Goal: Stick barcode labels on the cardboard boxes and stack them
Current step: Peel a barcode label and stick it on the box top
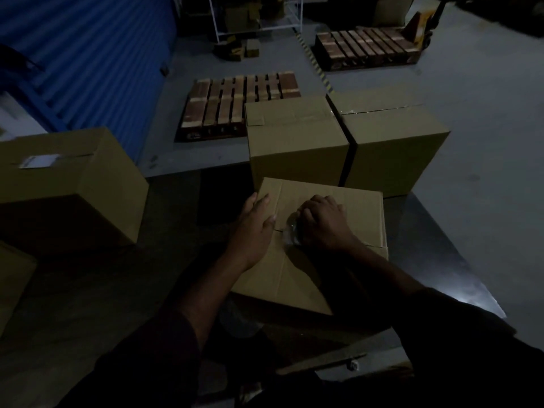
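A cardboard box (353, 213) lies in front of me with its top flaps closed. My left hand (256, 228) rests flat on the left part of its top, by the centre seam. My right hand (322, 220) is curled around a roll of clear tape (292, 231) pressed onto the seam. Two taped boxes stand side by side behind it, the left one (294, 136) and the right one (394, 142). Another box (67, 172) at the left carries a white barcode label (39, 161) on its top.
Two wooden pallets lie on the grey floor, one (235, 104) just beyond the boxes and one (365, 48) at the far right. A blue corrugated wall (88, 54) runs along the left. A white rack (256, 16) stands at the back. A box corner (14, 278) shows at lower left.
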`<state>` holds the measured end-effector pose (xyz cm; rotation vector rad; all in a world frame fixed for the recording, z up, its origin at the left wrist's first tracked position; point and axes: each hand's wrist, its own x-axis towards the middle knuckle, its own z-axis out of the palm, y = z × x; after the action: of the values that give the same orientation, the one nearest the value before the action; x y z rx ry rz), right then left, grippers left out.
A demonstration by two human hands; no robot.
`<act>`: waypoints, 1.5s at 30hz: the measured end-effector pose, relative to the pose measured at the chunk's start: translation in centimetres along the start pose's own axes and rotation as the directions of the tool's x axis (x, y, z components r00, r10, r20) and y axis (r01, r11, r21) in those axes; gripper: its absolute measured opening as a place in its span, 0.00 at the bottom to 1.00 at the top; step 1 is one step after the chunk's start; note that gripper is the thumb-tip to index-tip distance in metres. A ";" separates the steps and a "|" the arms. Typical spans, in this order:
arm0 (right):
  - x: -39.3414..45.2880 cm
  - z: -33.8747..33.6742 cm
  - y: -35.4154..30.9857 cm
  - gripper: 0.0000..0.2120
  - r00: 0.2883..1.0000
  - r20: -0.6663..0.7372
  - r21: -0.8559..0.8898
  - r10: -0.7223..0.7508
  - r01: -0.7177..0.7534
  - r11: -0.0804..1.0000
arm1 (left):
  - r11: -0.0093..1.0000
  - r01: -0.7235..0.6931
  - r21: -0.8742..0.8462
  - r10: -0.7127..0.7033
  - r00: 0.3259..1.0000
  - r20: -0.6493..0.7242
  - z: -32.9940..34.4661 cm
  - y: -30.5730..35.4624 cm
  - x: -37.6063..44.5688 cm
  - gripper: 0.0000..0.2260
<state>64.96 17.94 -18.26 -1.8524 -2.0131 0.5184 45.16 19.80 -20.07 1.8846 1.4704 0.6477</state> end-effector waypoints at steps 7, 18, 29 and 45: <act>-0.4 -1.5 0.2 0.11 0.998 0.046 0.243 -0.041 0.028 0.970 | 1.000 -0.014 0.002 0.014 1.000 -0.002 0.0 0.0 -0.2 0.24; -0.7 -3.0 2.7 0.35 0.955 0.230 -0.024 -0.186 0.197 0.980 | 1.000 -0.008 0.017 0.008 1.000 -0.014 0.0 0.1 -0.2 0.25; 0.9 -4.8 1.6 0.29 0.879 0.452 -0.042 -0.151 0.190 0.981 | 1.000 -0.014 0.024 0.014 1.000 -0.005 -0.1 0.1 -0.1 0.25; -0.7 -10.7 6.0 0.10 0.783 0.551 0.476 -0.290 -0.009 0.880 | 1.000 0.006 0.030 -0.006 1.000 -0.012 0.0 0.3 -0.1 0.25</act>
<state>75.47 17.98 -11.86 -1.3121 -2.1139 1.5645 45.31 19.64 -19.79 1.9013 1.5008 0.6381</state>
